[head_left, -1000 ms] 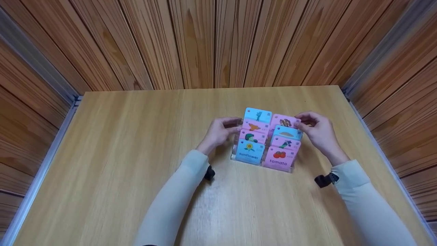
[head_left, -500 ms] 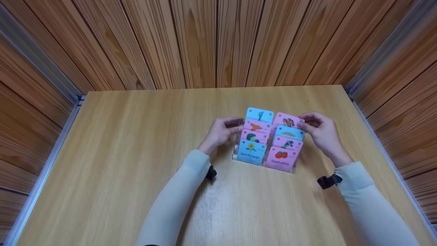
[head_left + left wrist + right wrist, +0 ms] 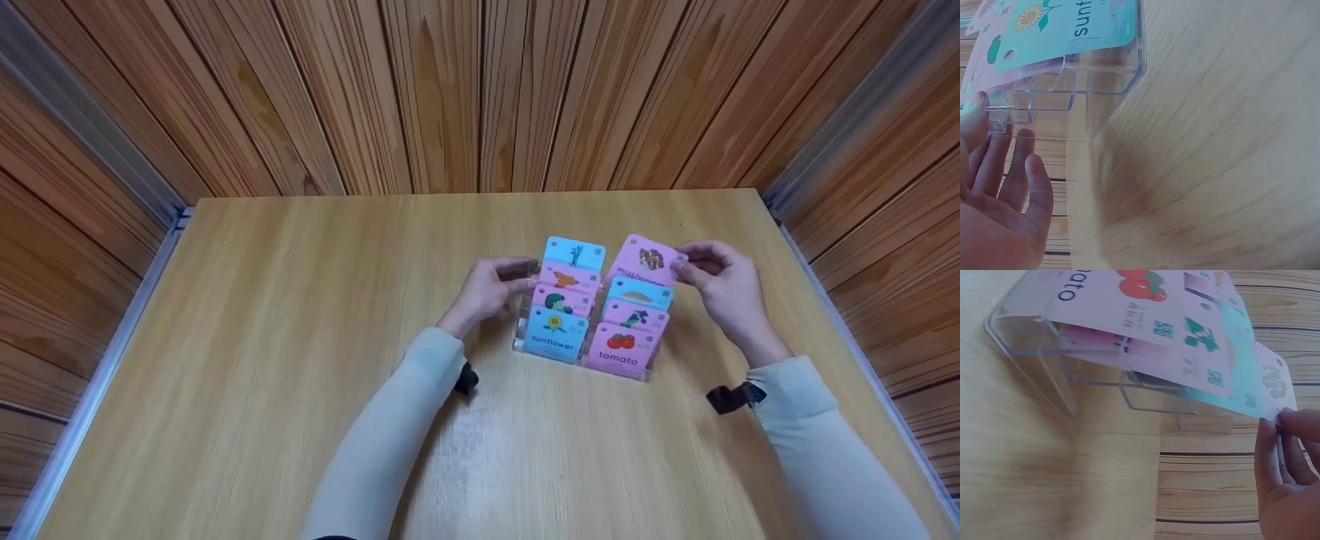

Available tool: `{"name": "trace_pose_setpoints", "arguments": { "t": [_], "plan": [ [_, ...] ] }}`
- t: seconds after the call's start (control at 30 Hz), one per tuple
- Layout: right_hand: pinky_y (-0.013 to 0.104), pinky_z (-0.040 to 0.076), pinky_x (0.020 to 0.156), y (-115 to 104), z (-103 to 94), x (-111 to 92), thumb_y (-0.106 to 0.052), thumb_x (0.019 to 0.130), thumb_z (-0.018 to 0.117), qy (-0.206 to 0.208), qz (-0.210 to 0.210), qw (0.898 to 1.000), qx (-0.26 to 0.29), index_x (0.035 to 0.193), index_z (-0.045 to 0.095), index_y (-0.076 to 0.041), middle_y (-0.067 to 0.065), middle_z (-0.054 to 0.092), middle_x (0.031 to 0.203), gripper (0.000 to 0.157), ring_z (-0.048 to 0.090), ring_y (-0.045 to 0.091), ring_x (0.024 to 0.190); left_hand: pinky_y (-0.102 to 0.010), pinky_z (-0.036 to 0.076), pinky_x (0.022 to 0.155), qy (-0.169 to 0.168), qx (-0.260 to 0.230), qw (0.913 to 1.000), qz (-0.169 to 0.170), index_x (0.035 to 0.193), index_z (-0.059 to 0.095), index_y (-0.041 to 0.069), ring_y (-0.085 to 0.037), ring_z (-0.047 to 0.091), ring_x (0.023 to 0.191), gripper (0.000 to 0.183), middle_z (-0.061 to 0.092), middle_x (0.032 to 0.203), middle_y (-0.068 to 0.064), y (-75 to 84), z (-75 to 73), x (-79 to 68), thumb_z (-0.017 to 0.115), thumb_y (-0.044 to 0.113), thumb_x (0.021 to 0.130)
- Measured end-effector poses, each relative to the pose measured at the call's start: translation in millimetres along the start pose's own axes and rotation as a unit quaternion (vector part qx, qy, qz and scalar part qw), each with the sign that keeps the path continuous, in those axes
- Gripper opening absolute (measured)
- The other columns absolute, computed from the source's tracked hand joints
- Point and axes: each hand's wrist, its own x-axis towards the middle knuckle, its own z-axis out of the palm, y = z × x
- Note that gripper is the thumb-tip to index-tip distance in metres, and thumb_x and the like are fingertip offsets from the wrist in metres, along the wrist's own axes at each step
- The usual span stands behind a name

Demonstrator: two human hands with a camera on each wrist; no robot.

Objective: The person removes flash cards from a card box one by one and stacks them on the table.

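Mushroom card [image 3: 641, 259], probably light, stiff and slick, best taken by a top corner: pinched at its right one by the right hand [image 3: 727, 289], tilted at the rear right of a clear rack [image 3: 1109, 76], toward the table's [image 3: 300, 337] far right corner. Rack's left edge lightly held between left hand's [image 3: 484, 289] thumb and fingers. Clear steps [image 3: 1100, 384] exposed in right wrist view, mostly covered in head view.

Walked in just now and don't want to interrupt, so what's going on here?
A person is handling picture cards in a clear rack on a table. The right hand pinches the mushroom card by its corner, at the back right, where it stands higher than the rest; its lower edge is hidden. The left hand holds the rack's left side. Seven other cards stand in the rack, with the sunflower card and tomato card in front.
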Motion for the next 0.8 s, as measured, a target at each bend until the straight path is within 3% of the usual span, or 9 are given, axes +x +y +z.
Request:
{"name": "trace_pose_setpoints", "arguments": {
  "t": [0.2,0.47,0.6,0.73,0.8],
  "plan": [
    [0.02,0.054,0.079,-8,-16.0,-3,-0.01,0.095,0.068,0.04,-0.031,0.998,0.031,0.121,0.062,0.001,0.004,0.066,0.107,0.029,0.066,0.013,0.094,-0.038,0.047,0.094,-0.002,0.008,0.9998,0.019,0.119,0.072,0.032,-0.01,0.061,0.108,0.031,0.069,0.112,0.016,-0.1,-0.6,0.9,0.075,0.024,0.089],
    [0.02,0.055,0.076,-4,-44.5,-13,-0.004,0.091,0.07,0.081,-0.036,0.993,0.076,0.116,0.064,0.005,0.004,0.069,0.102,0.027,0.069,0.012,0.089,-0.04,0.045,0.095,0.002,0.009,1.0,0.003,0.121,0.07,0.034,-0.01,0.06,0.111,0.034,0.067,0.113,0.018,1.7,0.0,1.0,0.075,0.025,0.089],
    [0.02,0.055,0.074,4,-56.2,-21,0.001,0.089,0.071,0.081,-0.036,0.988,0.123,0.114,0.064,0.008,0.004,0.07,0.099,0.026,0.07,0.012,0.087,-0.041,0.044,0.097,0.003,0.003,1.0,-0.002,0.122,0.07,0.033,-0.011,0.06,0.111,0.035,0.068,0.114,0.017,0.7,0.4,1.3,0.075,0.024,0.089],
    [0.02,0.055,0.073,12,-64.6,-29,-0.001,0.089,0.071,0.077,-0.026,0.99,0.114,0.114,0.064,0.008,0.003,0.07,0.098,0.027,0.07,0.011,0.086,-0.041,0.044,0.096,0.002,-0.004,0.9999,-0.014,0.124,0.07,0.031,-0.011,0.06,0.111,0.037,0.068,0.114,0.017,1.5,0.5,0.4,0.076,0.024,0.088],
    [0.018,0.054,0.073,17,-67.9,-33,-0.003,0.09,0.071,0.074,-0.014,0.994,0.08,0.116,0.063,0.007,0.001,0.069,0.099,0.029,0.069,0.009,0.086,-0.041,0.044,0.095,0.002,-0.004,0.9999,-0.016,0.125,0.069,0.03,-0.011,0.059,0.111,0.038,0.068,0.114,0.017,1.8,0.6,0.1,0.075,0.024,0.089]
  ]
}}
